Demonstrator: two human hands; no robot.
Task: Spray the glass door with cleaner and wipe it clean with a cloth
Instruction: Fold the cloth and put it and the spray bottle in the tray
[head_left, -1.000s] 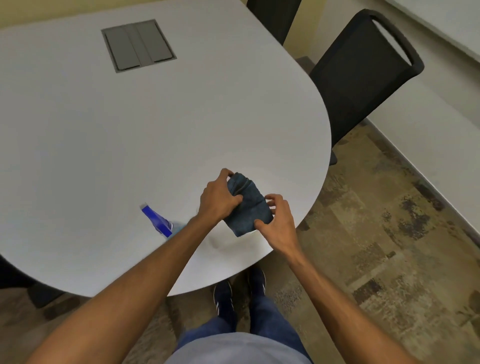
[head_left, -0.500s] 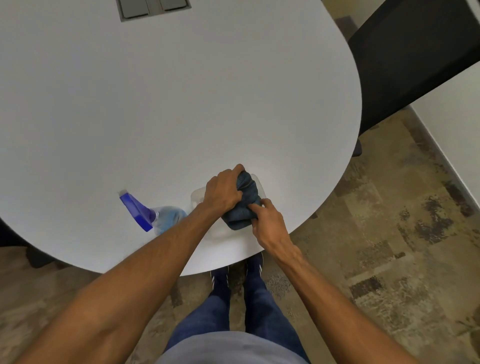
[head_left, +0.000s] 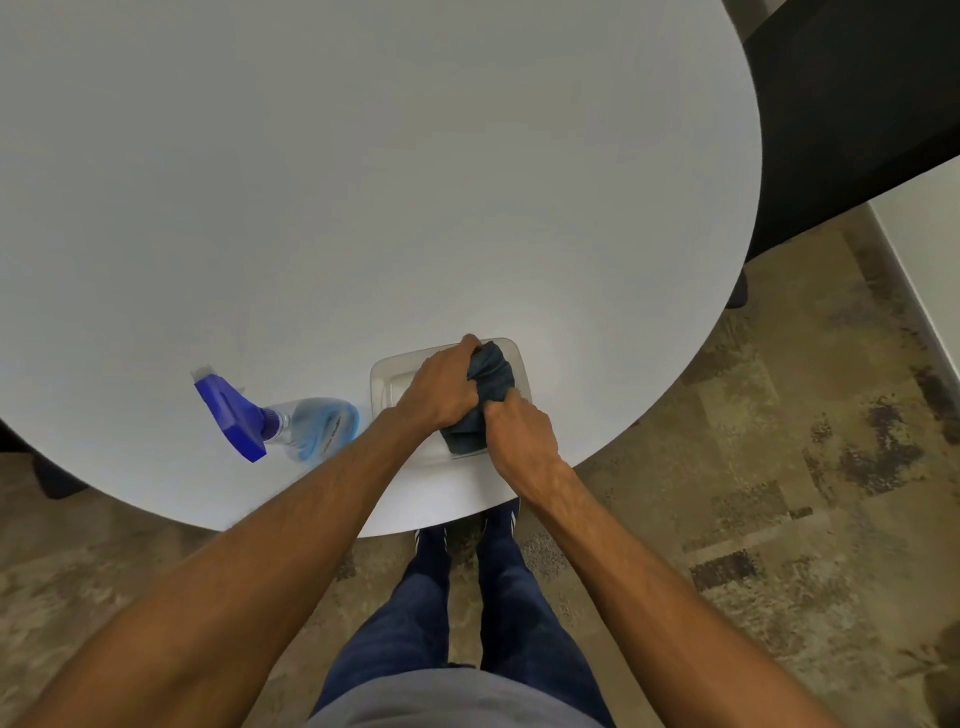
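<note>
Person grips bunched dark cloth over clear tray at near edge of white surface. Left hand fingers curled round far end, right hand fingers round near end. Spray bottle lies on its side just left of tray, nearest left hand. Glass door out of view.

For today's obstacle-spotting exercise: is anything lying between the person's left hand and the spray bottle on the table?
Only the low left rim of the clear tray. The left hand grips the cloth, together with the right hand, over that tray; the spray bottle is on the table just beyond the rim.
</note>
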